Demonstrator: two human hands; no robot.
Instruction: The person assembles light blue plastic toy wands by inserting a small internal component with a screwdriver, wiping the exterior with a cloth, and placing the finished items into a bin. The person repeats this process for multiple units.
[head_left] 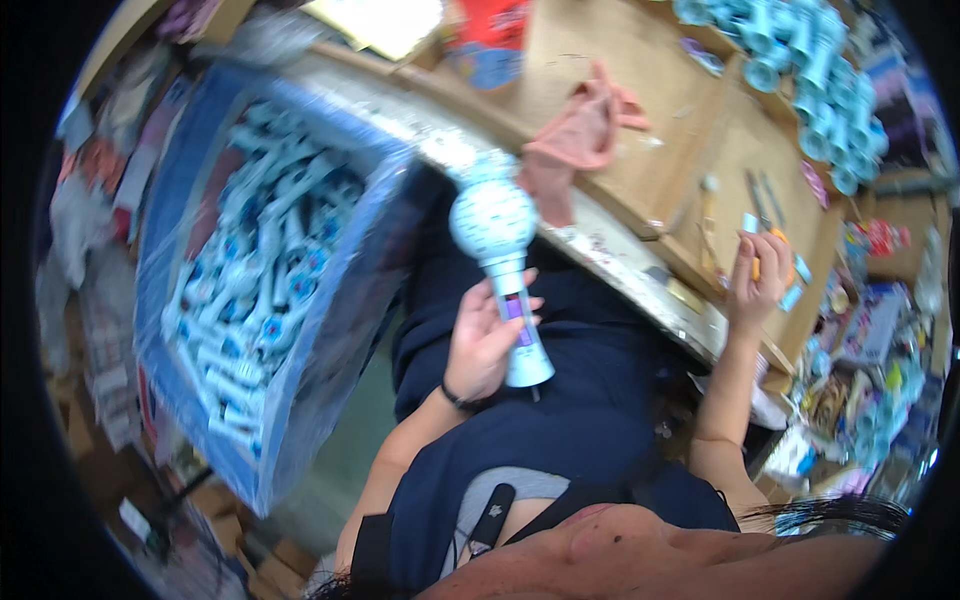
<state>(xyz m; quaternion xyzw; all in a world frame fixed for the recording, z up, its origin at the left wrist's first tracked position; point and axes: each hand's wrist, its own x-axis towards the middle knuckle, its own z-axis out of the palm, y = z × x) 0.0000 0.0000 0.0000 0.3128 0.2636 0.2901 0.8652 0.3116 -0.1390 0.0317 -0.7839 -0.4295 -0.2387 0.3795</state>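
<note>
So we grip one toy wand (503, 268) in our left hand (480, 345); our right hand (757, 280) pinches an orange piece (776, 240) at the bench (620, 110) edge, bin (265, 270) still full.

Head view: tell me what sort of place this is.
Probably a small toy-assembly workshop. The left hand holds a light-blue toy wand, a big blue bin beside the person is full of similar wands, and more blue parts are heaped on the wooden workbench.

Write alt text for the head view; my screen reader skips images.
The left hand holds a pale blue toy wand with a round head over the lap. The right hand holds a small orange tool at the wooden workbench. A blue-lined box of similar wands sits left.
</note>
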